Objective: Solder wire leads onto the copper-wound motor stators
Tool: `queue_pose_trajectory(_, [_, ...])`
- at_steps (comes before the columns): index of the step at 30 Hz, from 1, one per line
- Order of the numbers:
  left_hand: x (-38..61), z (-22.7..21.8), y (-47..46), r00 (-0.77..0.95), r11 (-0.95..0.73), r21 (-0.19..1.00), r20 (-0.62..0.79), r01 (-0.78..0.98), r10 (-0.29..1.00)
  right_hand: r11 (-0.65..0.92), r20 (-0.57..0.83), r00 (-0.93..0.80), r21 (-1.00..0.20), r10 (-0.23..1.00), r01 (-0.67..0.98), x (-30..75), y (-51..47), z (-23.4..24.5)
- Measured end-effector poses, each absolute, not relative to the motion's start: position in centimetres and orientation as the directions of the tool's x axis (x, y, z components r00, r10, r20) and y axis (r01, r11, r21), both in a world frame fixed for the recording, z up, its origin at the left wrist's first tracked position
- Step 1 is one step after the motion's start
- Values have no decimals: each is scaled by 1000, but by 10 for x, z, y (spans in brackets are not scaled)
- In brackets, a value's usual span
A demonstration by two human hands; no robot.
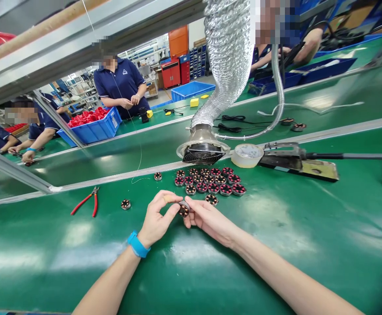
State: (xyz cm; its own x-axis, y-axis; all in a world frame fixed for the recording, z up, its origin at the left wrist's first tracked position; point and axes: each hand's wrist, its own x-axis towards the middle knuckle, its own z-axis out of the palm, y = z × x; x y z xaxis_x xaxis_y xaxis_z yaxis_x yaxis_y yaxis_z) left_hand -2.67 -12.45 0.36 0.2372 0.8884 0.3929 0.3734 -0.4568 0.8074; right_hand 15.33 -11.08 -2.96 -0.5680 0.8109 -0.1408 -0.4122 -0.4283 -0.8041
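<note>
Forearms [276, 273] foremost, left hand [155, 219] and right hand [209, 218] both pinch one wound core [184, 210]; clustered cores [213, 188], done or pending, indeterminable.

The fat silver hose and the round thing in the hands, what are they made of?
Hose: probably thin foil, being shiny and crinkled. Round thing: likely metal, by its smooth grey rim; the coppery bits inside may be wire.

Green benchtop [309, 258], clustered round coils [213, 188], 2 stray coils [125, 204] leftward, red-handled pliers [95, 202], round translucent container [247, 157]
</note>
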Motion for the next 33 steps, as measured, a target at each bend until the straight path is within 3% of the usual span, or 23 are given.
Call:
queue_pose_trajectory(7, [-24,1,-125,145,-441,797,420,412,896,-479,-209,-589,-806,781,-349,151,-112,-30])
queue_pose_trajectory(11, [-22,-4,-125,91,-331,862,322,384,942,-451,-251,-555,-854,793,-260,151,-112,-31])
queue_pose_trajectory(14, [-20,-8,-124,49,-220,920,216,323,975,-391,-251,-527,-904,812,-172,150,-112,-32])
queue_pose_trajectory(18, [-19,-12,-123,3,-148,949,154,277,988,-193,-138,-502,-979,854,-59,148,-112,-35])
queue_pose_trajectory(23, [-24,-9,-120,58,-161,939,150,305,987,-12,-44,-450,-997,892,72,149,-112,-35])
queue_pose_trajectory(33, [-33,5,-114,284,-223,873,103,433,953,-125,-172,-502,-984,848,127,154,-104,-36])
